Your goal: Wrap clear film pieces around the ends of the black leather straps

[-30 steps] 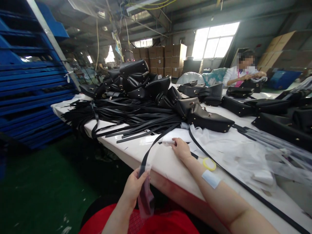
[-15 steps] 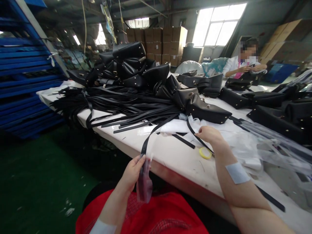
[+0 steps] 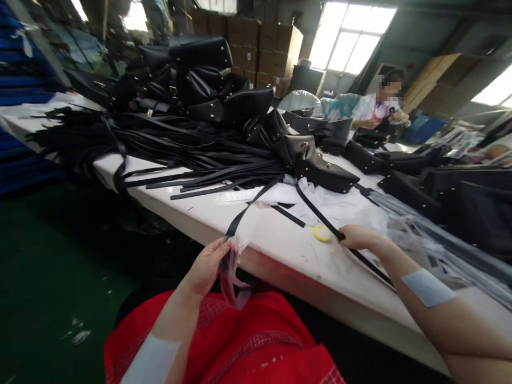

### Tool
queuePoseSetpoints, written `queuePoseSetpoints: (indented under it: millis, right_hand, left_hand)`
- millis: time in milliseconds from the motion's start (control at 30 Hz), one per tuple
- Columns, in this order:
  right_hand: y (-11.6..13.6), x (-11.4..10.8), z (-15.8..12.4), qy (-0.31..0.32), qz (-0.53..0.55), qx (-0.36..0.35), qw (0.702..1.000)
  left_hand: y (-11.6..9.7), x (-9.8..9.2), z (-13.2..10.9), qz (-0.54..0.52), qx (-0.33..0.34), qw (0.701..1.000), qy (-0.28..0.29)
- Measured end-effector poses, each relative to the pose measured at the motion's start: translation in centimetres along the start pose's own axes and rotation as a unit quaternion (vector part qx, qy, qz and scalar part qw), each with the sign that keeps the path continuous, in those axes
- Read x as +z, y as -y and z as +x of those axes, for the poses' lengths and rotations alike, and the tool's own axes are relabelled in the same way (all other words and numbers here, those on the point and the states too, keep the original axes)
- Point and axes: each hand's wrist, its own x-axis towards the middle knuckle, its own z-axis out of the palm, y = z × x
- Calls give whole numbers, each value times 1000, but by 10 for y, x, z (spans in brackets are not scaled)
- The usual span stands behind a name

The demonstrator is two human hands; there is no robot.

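Observation:
My left hand is closed on the end of a long black strap and on a clear plastic sleeve that hangs down over my red lap. From there the strap climbs to the white table and loops back down to the right. My right hand rests on the table with its fingers closed on the strap's other run, beside a small yellow tape roll.
A heap of loose black straps and stacked black bags fills the table's far left. Clear plastic bags lie at the right. Another person works at the far end. Cardboard boxes stand behind.
My right hand has moved right and toward me along the strap, past the yellow tape roll. My left hand stays on the strap end and sleeve. The view has swung right.

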Motion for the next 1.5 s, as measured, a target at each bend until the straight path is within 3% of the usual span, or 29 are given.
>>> queuePoseSetpoints:
  millis: [100, 200, 300, 367, 467, 567, 633, 733, 833, 933, 1167, 1333, 1500]
  right_hand:
    - [1, -23, -12, -24, 49, -16, 998]
    - [15, -47, -25, -59, 237, -70, 967]
    - [44, -57, -37, -54, 504, -127, 852]
    - [67, -54, -43, -18, 598, -150, 787]
    - [102, -40, -50, 86, 642, -199, 735]
    - [131, -25, -57, 209, 595, -269, 728]
    - [147, -21, -59, 217, 567, -304, 734]
    - [166, -22, -57, 75, 593, -331, 730]
    - [179, -26, -47, -97, 620, -339, 701]
    - [186, -25, -35, -184, 625, -336, 680]
    - [184, -11, -16, -201, 624, -297, 694]
    - [179, -11, -4, -222, 637, -268, 689]
    - [182, -11, 3, -174, 660, -242, 690]
  left_hand:
    - [1, -2, -2, 55, 3, 998, -12]
    - [3, 2, -3, 121, 20, 992, -16]
    - [6, 10, -6, 136, 20, 990, -15]
    - [9, 15, -8, 128, 8, 992, -17]
    - [14, 18, -9, 123, 2, 992, -19]
    - [18, 17, -8, 112, 16, 994, -12]
    - [19, 17, -6, 93, 26, 995, -9]
    - [19, 18, -5, 78, 43, 996, -15]
    - [19, 23, -4, 92, 60, 994, -29]
    - [18, 29, -3, 108, 90, 989, -44]
    - [17, 37, 2, 165, 110, 975, -96]
    - [16, 41, 4, 201, 122, 965, -114]
    - [15, 44, 4, 227, 140, 957, -118]
